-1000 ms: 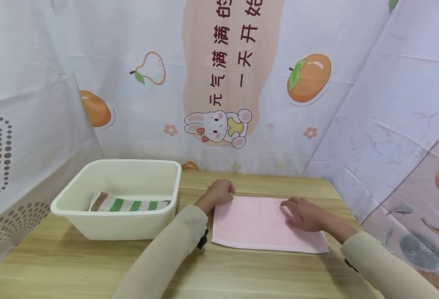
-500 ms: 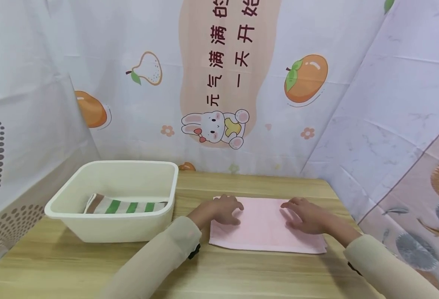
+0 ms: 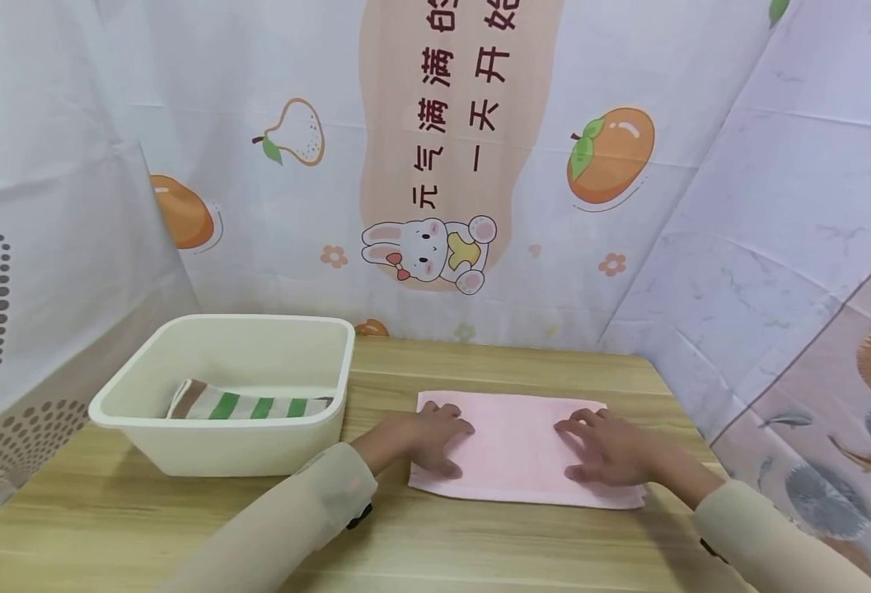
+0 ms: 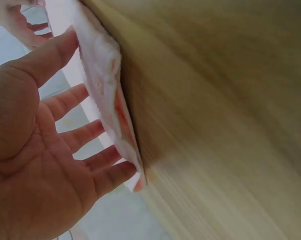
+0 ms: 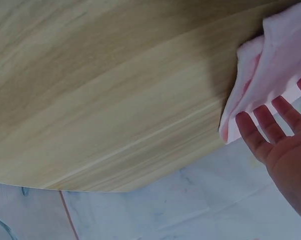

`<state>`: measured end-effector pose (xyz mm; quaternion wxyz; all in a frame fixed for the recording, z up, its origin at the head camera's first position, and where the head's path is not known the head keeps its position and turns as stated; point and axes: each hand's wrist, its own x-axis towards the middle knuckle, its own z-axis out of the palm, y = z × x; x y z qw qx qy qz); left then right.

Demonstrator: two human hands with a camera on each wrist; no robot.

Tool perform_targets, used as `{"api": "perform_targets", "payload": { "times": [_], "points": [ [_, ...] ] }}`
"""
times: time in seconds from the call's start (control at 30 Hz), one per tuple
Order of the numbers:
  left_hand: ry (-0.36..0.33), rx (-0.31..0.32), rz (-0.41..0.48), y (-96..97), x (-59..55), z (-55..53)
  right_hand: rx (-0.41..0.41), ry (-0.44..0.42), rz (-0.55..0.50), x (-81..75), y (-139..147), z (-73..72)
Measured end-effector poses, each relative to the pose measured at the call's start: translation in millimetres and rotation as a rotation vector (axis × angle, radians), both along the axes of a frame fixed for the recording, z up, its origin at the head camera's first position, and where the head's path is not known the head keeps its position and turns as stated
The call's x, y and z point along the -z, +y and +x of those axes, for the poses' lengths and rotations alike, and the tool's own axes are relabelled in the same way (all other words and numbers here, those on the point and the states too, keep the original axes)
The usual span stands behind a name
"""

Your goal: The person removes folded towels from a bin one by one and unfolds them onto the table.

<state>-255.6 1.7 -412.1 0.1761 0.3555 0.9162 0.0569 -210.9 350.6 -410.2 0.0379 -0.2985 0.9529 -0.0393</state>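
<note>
A pink towel (image 3: 518, 449) lies folded and flat on the table; its stacked layers show at the edges in both wrist views. My left hand (image 3: 428, 436) rests on the towel's left end, fingers spread and fingertips touching the cloth. On the right end lies my right hand (image 3: 609, 449), its fingers likewise spread over the towel. In the left wrist view the left hand (image 4: 50, 145) has its palm showing and nothing gripped. The right wrist view has the right hand (image 5: 285, 140) with extended fingers against the pink cloth (image 5: 280, 60).
A white plastic basin (image 3: 220, 449) stands left of the towel, near my left forearm. Inside it lies a striped cloth (image 3: 245, 406) in green, white and brown. The wooden table (image 3: 479, 548) meets printed curtains (image 3: 257, 231) at the back and sides.
My left hand has moved from the towel's far left corner toward me, its fingers spreading onto the left end. The right hand has shifted slightly nearer and stays on the towel.
</note>
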Motion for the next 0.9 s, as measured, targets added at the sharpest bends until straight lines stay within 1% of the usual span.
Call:
{"api": "perform_targets", "payload": {
  "times": [0.17,0.37,0.6,0.7,0.8,0.9],
  "points": [
    [0.01,0.006,0.016,-12.5,0.6,9.5,-0.002,0.012,0.034,-0.3,-10.0,7.8],
    [0.0,0.025,0.044,-33.3,1.2,25.4,-0.06,0.069,0.039,1.5,-21.0,19.2],
    [0.024,0.05,0.038,-53.3,-3.8,45.2,-0.152,0.128,0.044,1.4,-32.0,39.5],
    [0.044,0.062,0.029,-58.4,-5.3,50.2,-0.162,0.13,0.059,0.4,-34.5,46.1],
    [0.06,0.067,0.027,-61.6,-5.5,53.2,-0.167,0.137,0.07,-0.5,-35.0,49.7],
    [0.103,0.106,0.044,-64.7,-3.9,56.2,-0.199,0.171,0.057,-1.2,-33.8,52.3]
  ]
}}
